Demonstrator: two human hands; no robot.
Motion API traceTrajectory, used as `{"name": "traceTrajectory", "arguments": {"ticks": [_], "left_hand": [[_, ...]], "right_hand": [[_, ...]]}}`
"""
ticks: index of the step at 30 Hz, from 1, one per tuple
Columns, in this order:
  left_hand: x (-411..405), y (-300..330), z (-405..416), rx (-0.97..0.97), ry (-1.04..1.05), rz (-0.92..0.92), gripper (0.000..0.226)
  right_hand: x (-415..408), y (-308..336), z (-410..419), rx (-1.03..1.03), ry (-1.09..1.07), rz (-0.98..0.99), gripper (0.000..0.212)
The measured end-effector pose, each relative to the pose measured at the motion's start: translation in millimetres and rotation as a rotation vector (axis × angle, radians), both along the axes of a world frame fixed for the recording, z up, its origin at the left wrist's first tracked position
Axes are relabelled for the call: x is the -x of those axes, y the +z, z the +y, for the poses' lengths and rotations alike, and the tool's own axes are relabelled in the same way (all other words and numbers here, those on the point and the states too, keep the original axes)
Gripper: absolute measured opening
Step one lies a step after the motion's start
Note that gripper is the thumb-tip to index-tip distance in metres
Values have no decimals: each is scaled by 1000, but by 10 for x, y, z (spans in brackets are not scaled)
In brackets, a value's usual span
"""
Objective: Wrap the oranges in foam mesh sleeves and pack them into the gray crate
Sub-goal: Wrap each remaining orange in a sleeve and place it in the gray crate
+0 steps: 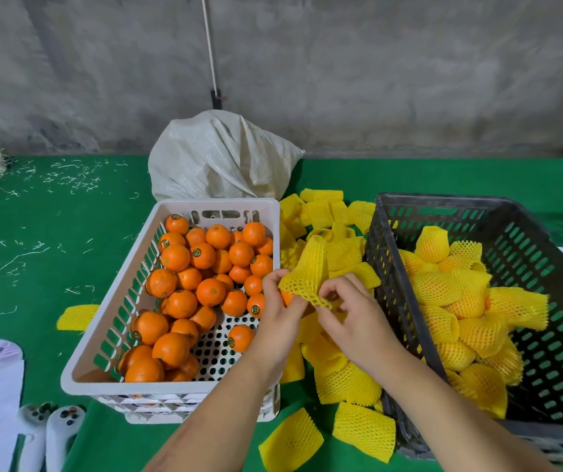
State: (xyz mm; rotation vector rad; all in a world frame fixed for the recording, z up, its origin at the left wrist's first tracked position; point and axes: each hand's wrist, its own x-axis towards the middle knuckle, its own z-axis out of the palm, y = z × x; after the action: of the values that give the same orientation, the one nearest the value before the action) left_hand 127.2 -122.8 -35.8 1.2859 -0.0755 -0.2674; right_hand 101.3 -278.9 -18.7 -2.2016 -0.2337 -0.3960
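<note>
Head view: our left hand grips an orange w/ curled fingers, right hand pinches the foam mesh sleeve half over it, between white crate & gray crate mid-table. We'd stretch the mouth wide, pull evenly, cover the fruit fully.

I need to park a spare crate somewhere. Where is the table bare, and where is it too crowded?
Bare green table lies left of the white crate, up to the lone sleeve, with only thin scraps scattered. Another strip runs behind the gray crate. Crowded: the gap between the crates, full of loose sleeves, where both hands work.
</note>
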Motion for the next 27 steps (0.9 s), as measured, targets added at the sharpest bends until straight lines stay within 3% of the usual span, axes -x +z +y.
{"name": "traceTrajectory", "arguments": {"ticks": [3,5,10,16,21,27], "left_hand": [[0,-36,84,28,-158,5,68],[13,-66,67,3,-150,-65,74],[41,-60,-46,-15,47,-169,61],[40,-71,-90,-56,115,-217,49],[57,-49,30,22,-54,-116,53],[75,-6,43,-46,-156,-166,65]], "right_hand": [[-3,18,31,15,-36,10,38],[-18,54,30,6,-74,-12,39],[-8,202,-58,19,-162,-88,22],[205,235,83,128,-76,-227,28],[223,178,115,-13,-74,-50,48],[156,128,49,-26,-143,-86,36]]}}
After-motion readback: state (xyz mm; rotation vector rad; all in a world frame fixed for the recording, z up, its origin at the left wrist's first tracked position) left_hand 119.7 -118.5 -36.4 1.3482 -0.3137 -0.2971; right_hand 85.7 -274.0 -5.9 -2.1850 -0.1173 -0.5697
